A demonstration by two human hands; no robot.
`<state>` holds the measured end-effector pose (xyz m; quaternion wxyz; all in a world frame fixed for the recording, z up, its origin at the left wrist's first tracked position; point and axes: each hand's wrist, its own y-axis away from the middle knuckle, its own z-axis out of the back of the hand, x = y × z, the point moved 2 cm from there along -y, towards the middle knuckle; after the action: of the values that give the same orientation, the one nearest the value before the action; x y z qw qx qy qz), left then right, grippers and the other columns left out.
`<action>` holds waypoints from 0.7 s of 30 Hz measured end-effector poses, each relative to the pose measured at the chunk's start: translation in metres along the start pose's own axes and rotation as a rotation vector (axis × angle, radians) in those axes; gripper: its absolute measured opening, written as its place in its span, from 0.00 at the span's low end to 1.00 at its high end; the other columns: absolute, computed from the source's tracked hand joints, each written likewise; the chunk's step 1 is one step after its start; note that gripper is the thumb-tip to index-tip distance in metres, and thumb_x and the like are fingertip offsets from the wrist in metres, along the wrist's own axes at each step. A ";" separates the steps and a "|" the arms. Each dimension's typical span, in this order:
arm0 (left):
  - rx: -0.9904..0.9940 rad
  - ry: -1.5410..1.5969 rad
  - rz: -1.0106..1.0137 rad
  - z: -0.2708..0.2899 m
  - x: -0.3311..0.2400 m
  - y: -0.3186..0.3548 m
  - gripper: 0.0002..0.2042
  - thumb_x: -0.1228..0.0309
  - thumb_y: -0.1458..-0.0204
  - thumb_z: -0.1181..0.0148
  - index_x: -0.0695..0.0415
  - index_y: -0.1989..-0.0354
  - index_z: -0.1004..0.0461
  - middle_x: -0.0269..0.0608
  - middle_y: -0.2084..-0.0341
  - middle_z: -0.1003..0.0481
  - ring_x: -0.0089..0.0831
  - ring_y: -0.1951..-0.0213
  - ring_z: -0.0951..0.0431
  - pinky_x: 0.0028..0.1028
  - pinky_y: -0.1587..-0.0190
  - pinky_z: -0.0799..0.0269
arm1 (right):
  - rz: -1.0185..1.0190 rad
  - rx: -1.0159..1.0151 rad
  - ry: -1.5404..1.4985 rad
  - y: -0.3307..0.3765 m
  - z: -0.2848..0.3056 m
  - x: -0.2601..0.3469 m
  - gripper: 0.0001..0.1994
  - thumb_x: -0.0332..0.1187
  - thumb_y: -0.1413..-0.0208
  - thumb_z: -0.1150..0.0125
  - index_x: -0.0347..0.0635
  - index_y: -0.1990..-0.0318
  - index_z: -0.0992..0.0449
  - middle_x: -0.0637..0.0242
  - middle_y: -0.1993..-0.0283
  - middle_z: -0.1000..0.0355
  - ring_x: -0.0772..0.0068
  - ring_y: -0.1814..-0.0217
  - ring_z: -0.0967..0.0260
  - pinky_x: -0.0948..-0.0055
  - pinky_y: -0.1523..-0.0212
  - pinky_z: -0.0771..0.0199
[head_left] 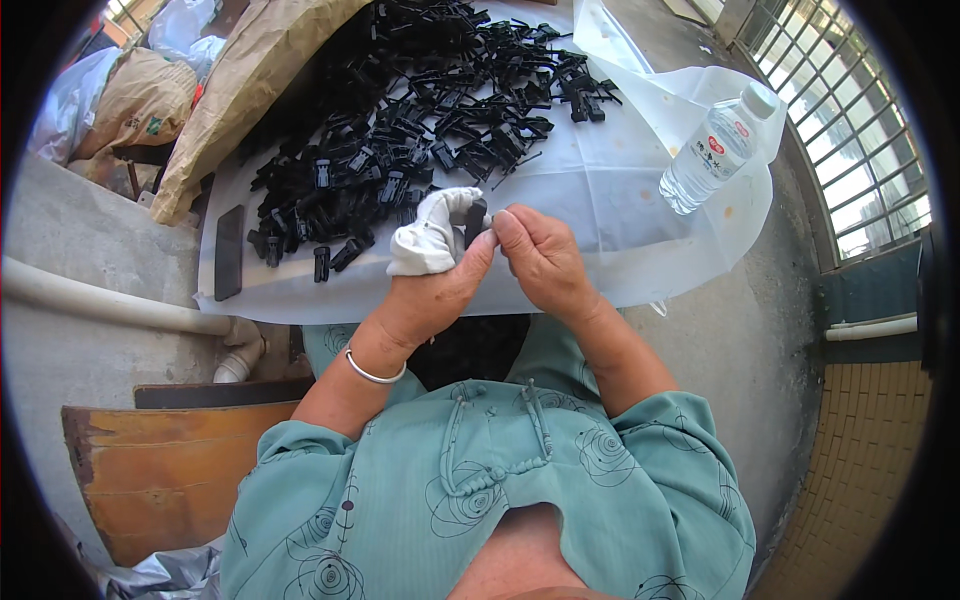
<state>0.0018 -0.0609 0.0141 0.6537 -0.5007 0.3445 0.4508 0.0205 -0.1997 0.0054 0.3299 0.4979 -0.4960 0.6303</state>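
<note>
A white cloth glove (428, 240) covers the fingers of my left hand (425, 300), while its thumb is bare. Between that thumb and the gloved fingers I grip a small black plastic part (475, 220). Close beside it my right hand (548, 262) is closed in a pinch at the part's right side; what its fingertips hold is too small to make out. Beyond both hands spreads a large heap of similar black plastic parts (400, 150), some with thin rods sticking out. A few loose ones lie at the heap's near left edge.
White plastic sheeting (640, 220) covers the table. A clear water bottle (712, 155) lies tilted at the right. On the left are a dark flat rectangular object (229, 252), brown paper (240, 90) and a wall pipe (110, 295). A barred window (840, 110) stands far right.
</note>
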 end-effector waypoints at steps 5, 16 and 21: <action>0.073 0.498 0.300 0.007 -0.002 -0.002 0.16 0.76 0.44 0.55 0.57 0.48 0.44 0.34 0.69 0.32 0.13 0.79 0.40 0.12 0.78 0.42 | -0.043 0.153 0.348 0.004 0.019 -0.012 0.05 0.29 0.48 0.42 0.38 0.67 0.26 0.73 0.81 0.39 0.84 0.80 0.47 0.81 0.78 0.43; 0.286 0.313 0.277 0.001 -0.017 0.000 0.14 0.75 0.47 0.57 0.60 0.51 0.39 0.31 0.71 0.35 0.13 0.74 0.41 0.15 0.73 0.41 | 0.024 0.080 0.141 -0.006 0.016 0.003 0.05 0.28 0.50 0.40 0.35 0.71 0.29 0.70 0.78 0.35 0.83 0.79 0.43 0.81 0.78 0.41; 0.185 0.010 0.179 0.000 -0.012 -0.001 0.13 0.78 0.50 0.55 0.61 0.56 0.38 0.38 0.72 0.34 0.23 0.72 0.34 0.22 0.68 0.36 | 0.204 0.185 0.284 -0.004 0.008 0.003 0.10 0.32 0.43 0.50 0.36 0.74 0.32 0.63 0.83 0.41 0.74 0.82 0.46 0.73 0.79 0.42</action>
<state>-0.0016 -0.0636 0.0255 0.6526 -0.4076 0.4312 0.4712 0.0259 -0.2068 0.0091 0.2840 0.3792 -0.4324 0.7672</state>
